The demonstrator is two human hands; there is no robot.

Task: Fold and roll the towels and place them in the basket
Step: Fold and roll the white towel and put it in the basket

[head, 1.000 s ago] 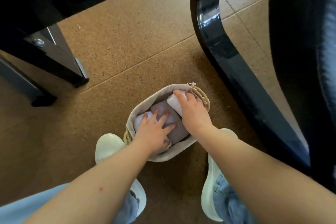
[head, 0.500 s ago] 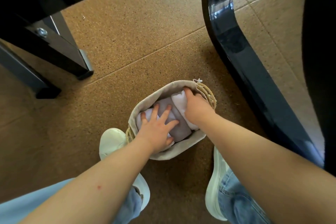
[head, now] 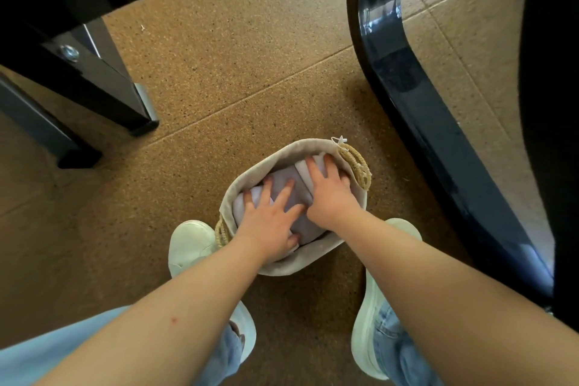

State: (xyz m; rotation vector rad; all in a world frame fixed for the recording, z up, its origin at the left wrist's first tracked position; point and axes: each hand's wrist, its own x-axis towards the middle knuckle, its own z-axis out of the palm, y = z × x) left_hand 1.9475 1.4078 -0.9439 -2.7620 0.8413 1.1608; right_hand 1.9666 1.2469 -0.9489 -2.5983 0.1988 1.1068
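I see the basket [head: 307,260] low in the middle of the frame, on the floor [head: 238,72], between two shoes. The left shoe [head: 188,244] is just beside its lower-left wall, and the right shoe [head: 366,338] is below it to the right. Towels [head: 282,175] lie side by side in the basket. The left hand [head: 269,222] rests on those at the lower left and the right hand [head: 329,194] on the upper-right one, just beside each other. A table leg [head: 103,81] stands upper left. A chair frame [head: 423,103] runs down the right side.

Cork floor [head: 219,72]; black table leg [head: 106,84]; white shoes [head: 191,244].
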